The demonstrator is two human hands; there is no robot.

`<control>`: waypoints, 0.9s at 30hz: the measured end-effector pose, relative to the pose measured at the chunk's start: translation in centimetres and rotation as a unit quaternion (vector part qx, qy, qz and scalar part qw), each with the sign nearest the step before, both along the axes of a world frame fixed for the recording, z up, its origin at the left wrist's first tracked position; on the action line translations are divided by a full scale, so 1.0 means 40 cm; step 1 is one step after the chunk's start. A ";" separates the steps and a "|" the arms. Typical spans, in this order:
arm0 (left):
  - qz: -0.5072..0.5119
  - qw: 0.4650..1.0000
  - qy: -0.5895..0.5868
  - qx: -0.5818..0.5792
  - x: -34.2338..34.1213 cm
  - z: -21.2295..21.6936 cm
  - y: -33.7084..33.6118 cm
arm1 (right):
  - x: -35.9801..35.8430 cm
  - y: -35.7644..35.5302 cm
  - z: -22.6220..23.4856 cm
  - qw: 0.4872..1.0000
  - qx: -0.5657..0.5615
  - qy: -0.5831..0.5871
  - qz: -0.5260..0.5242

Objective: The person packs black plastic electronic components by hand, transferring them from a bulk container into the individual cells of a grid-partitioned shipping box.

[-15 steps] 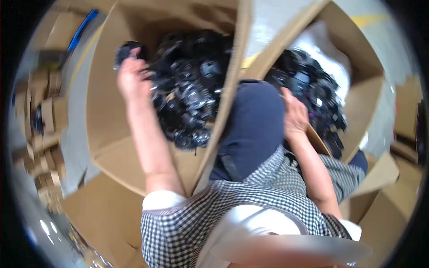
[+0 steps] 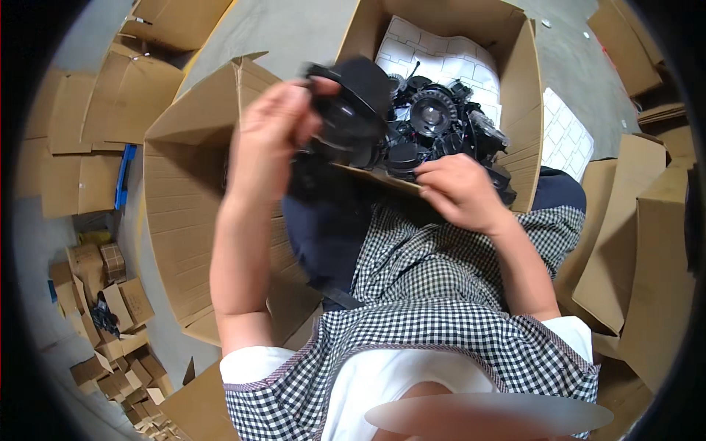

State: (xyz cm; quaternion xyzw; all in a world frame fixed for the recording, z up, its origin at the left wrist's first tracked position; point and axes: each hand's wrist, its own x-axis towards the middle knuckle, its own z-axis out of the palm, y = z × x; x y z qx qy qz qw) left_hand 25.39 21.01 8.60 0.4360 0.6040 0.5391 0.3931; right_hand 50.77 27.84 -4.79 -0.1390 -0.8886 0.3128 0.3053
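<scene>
Head view. Black plastic housing (image 2: 353,103), with a clear, bowl-like front: gripped by its edge between the thumb and fingers of the left hand (image 2: 283,114), blurred, tilted, and held up at the left side of the right-hand carton (image 2: 523,117); its height above the carton cannot be told. Right hand (image 2: 463,192): fingers bent at the near rim of the same carton, just beside a round black part (image 2: 403,156); whether anything is gripped there cannot be told. Loose black parts are heaped in this carton, a ring-shaped lens part (image 2: 432,112) among them; a white brick-patterned sheet (image 2: 441,53) is seen behind the heap. Left-hand carton (image 2: 187,235): open, set alongside, its bottom mostly hidden. Risks, as judged: the housing could be dropped if the one-sided hold slips; its clear front could be scratched or cracked by a knock against the heap.
</scene>
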 end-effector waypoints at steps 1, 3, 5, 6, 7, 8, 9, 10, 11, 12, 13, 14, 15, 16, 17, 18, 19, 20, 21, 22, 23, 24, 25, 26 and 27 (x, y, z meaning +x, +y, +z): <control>-0.070 0.997 -0.011 -0.040 0.023 -0.033 0.031 | 0.041 0.027 0.021 0.999 -0.022 0.018 -0.045; -0.130 0.976 0.029 -0.174 0.082 -0.122 0.071 | 0.116 0.083 0.057 0.984 -0.104 0.013 -0.142; -0.222 0.950 0.158 -0.150 0.111 -0.257 0.074 | 0.154 0.146 0.056 0.960 -0.161 -0.033 -0.226; -0.243 0.924 0.246 -0.165 0.143 -0.301 0.076 | 0.169 0.185 0.040 0.948 -0.156 -0.066 -0.270; -0.294 0.891 0.269 -0.218 0.181 -0.297 0.082 | 0.176 0.224 0.026 0.946 -0.161 -0.065 -0.273; -0.385 0.837 0.307 -0.239 0.203 -0.294 0.093 | 0.177 0.264 0.011 0.946 -0.154 -0.121 -0.259; -0.455 0.813 0.311 -0.187 0.207 -0.300 0.090 | 0.166 0.303 0.000 0.944 -0.146 -0.174 -0.240; -0.522 0.783 0.311 -0.133 0.210 -0.292 0.099 | 0.147 0.339 -0.015 0.943 -0.151 -0.173 -0.240; -0.563 0.751 0.308 -0.152 0.199 -0.283 0.122 | 0.118 0.372 -0.035 0.940 -0.124 -0.223 -0.228; -0.600 0.719 0.303 -0.176 0.184 -0.241 0.150 | 0.082 0.401 -0.057 0.934 -0.099 -0.271 -0.211; -0.608 0.721 0.272 -0.192 0.158 -0.232 0.194 | 0.052 0.433 -0.083 0.924 -0.094 -0.320 -0.188; -0.586 0.743 0.239 -0.216 0.133 -0.207 0.255 | 0.021 0.455 -0.116 0.923 -0.099 -0.322 -0.185; -0.500 0.811 0.224 -0.204 0.097 -0.217 0.301 | -0.016 0.471 -0.149 0.925 -0.086 -0.335 -0.156; -0.382 0.857 0.198 -0.285 0.071 -0.225 0.349 | -0.059 0.479 -0.164 0.926 -0.074 -0.348 -0.122; -0.286 0.898 0.190 -0.275 0.032 -0.268 0.401 | -0.093 0.480 -0.179 0.925 -0.055 -0.362 -0.103; -0.233 0.903 0.276 -0.233 0.003 -0.308 0.453 | -0.123 0.483 -0.196 0.918 -0.027 -0.390 -0.067; -0.185 0.882 0.381 -0.205 -0.028 -0.371 0.491 | -0.146 0.469 -0.223 0.916 -0.010 -0.398 -0.048; -0.184 0.882 0.380 -0.210 -0.043 -0.440 0.520 | -0.163 0.455 -0.246 0.913 0.010 -0.406 -0.030; -0.179 0.836 0.449 -0.259 -0.052 -0.509 0.543 | -0.185 0.443 -0.263 0.912 -0.015 -0.409 -0.018; -0.174 0.785 0.512 -0.303 -0.048 -0.570 0.565 | -0.192 0.432 -0.283 0.930 -0.001 -0.365 -0.029; -0.173 0.755 0.547 -0.318 -0.024 -0.621 0.574 | -0.186 0.432 -0.298 0.939 0.035 -0.341 -0.034; -0.170 0.723 0.582 -0.331 0.001 -0.660 0.580 | -0.179 0.435 -0.308 0.946 0.073 -0.314 -0.039; -0.172 0.717 0.566 -0.369 0.007 -0.692 0.581 | -0.178 0.433 -0.293 0.957 0.054 -0.282 -0.029; -0.153 0.723 0.560 -0.373 -0.002 -0.719 0.581 | -0.180 0.442 -0.290 0.958 0.038 -0.283 0.003; -0.139 0.737 0.557 -0.358 -0.006 -0.742 0.579 | -0.170 0.442 -0.276 0.965 0.008 -0.261 0.008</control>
